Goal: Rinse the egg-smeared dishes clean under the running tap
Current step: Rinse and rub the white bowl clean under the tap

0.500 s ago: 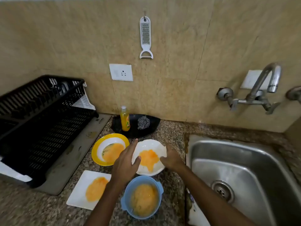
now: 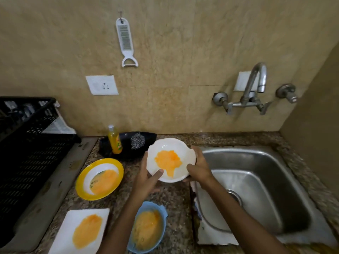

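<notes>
A speckled brown granite counter runs along a beige tiled wall, with a stainless steel sink set into it; every place below is told from that sink.

Just over the sink's left rim, a white round bowl with scalloped side handles is held between both hands; a smear of orange-yellow egg spreads across its inside and runs toward its near edge. The left hand grips the bowl's left near edge, thumb laid over the rim onto the inner face, fingers curled beneath; the right hand clasps the edge nearest the sink, thumb on the rim, fingers wrapped round the handle.

Left of the sink, beyond the held bowl, lies a yellow-rimmed round plate smeared with egg; left and nearer the camera sit a small blue plastic bowl with egg in it and a white square plate, also smeared.

Above the sink's far side, a curved metal tap juts from the wall. Left of the sink against the wall stands a yellow dish-soap bottle beside a steel wool scrubber; farthest left is a black plastic dish rack. High on the wall, left of the sink, hangs a white grater-peeler above a white wall socket.
</notes>
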